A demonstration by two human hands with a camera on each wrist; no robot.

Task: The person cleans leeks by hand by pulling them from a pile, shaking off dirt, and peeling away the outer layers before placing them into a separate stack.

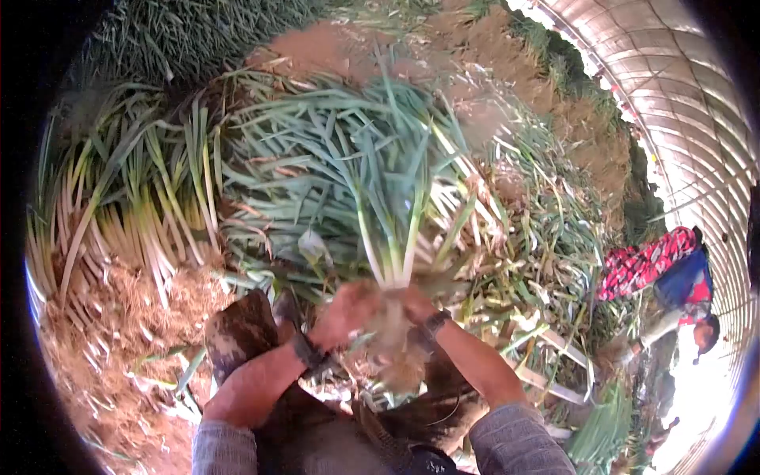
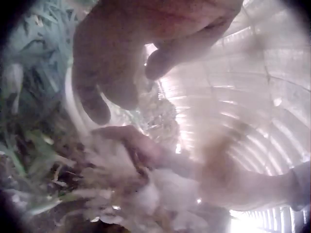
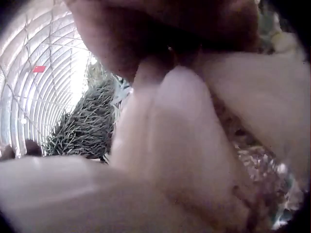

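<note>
A bunch of green onions point(image 1: 389, 237) stands up in front of me, leaves fanned away and blurred roots point(image 1: 396, 366) toward my lap. My right hand point(image 1: 416, 304) grips the bunch around its white stalks, seen from below in the right wrist view as large pale shafts point(image 3: 180, 141) under the curled hand point(image 3: 165, 29). Close beside the stalks on the other side is my left hand point(image 1: 348, 313), blurred in the head view. In the left wrist view, that hand point(image 2: 126, 43) has its fingers loosely bent and its thumb apart, above the right hand point(image 2: 138, 145).
A wide heap of green onions point(image 1: 293, 166) lies beyond the held bunch. Rows of onions with roots point(image 1: 142, 214) lie at the left. Stripped leaves point(image 1: 522, 277) litter the right side. Another person point(image 1: 665, 277) is at the far right, beneath the ribbed greenhouse cover point(image 1: 681, 95).
</note>
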